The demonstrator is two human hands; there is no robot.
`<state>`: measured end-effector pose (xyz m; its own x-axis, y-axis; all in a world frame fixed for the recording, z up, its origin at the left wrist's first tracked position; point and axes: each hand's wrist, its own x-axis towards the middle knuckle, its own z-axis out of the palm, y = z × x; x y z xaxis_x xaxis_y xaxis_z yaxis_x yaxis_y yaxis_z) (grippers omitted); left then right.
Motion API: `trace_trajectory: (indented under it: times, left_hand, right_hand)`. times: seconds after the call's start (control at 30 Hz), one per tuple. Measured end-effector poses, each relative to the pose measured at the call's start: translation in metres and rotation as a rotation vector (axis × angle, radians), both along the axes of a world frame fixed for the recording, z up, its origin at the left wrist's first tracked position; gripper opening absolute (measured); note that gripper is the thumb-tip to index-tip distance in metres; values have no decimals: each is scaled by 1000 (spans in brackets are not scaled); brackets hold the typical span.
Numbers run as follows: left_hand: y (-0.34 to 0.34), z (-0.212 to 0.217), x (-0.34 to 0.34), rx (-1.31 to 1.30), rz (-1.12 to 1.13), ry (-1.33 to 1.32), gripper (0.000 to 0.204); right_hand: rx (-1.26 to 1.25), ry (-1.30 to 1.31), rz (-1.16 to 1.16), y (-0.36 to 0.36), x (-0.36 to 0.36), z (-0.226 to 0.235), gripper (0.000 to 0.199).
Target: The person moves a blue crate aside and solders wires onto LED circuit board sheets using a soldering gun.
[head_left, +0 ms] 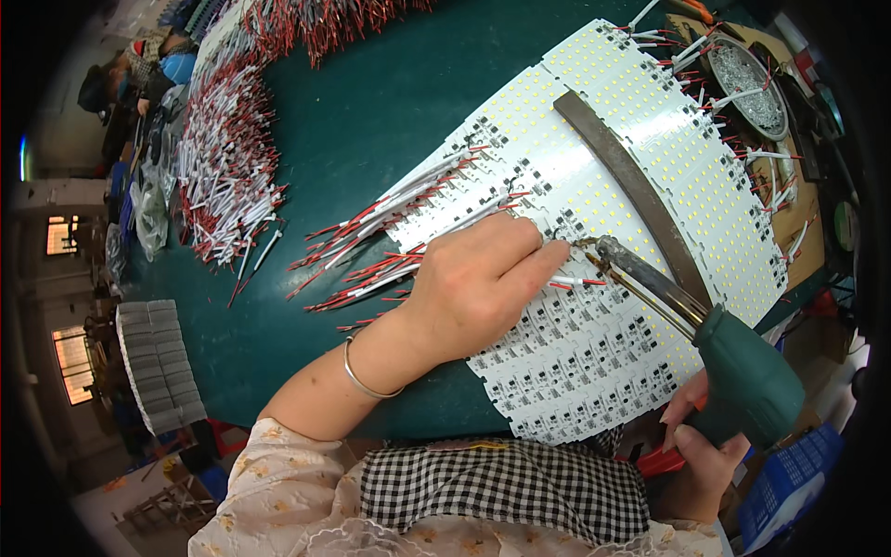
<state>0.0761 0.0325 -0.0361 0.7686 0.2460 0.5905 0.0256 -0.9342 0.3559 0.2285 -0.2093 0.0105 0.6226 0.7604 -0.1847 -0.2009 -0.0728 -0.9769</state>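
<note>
A large sheet of white LED circuit boards (613, 176) lies at a slant on the table, with yellow chips and rows of small black components. My left hand (483, 283) rests on it with thumb and finger pinched, and a red-and-white wire (577, 281) sticks out from under the fingers. In my right hand (701, 455) is a green soldering gun (747, 376); its metal tip meets the board right beside my left fingertips. Several red-and-white wires (399, 209) stand off the board's left part. The pinched wire end is mostly hidden.
A curved dark metal bar (640, 190) lies across the boards. Heaps of red-and-white wires (223, 158) cover the green table's (371, 102) far left. At the far right sits an oval dish (747, 88) of pale bits. Grey padding (160, 367) lines the left edge. People are in the background.
</note>
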Motion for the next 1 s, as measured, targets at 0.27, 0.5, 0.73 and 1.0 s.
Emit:
trace_trajectory:
  times: [0.27,0.5,0.73,1.0]
  left_hand:
    - [0,1,-1,48,-12,7,37]
    - [-3,1,-3,56,-2,38,35]
    - [-9,20,1,-5,30,167,37]
    - [-26,47,-4,82,60,69,35]
  right_hand:
    - [-111,-21,68,-2,3,0,66]
    - [77,23,-84,2,11,8,60]
    - [222,118,-59,-5,23,7,63]
    - [353,157,161,-28,34,20,51]
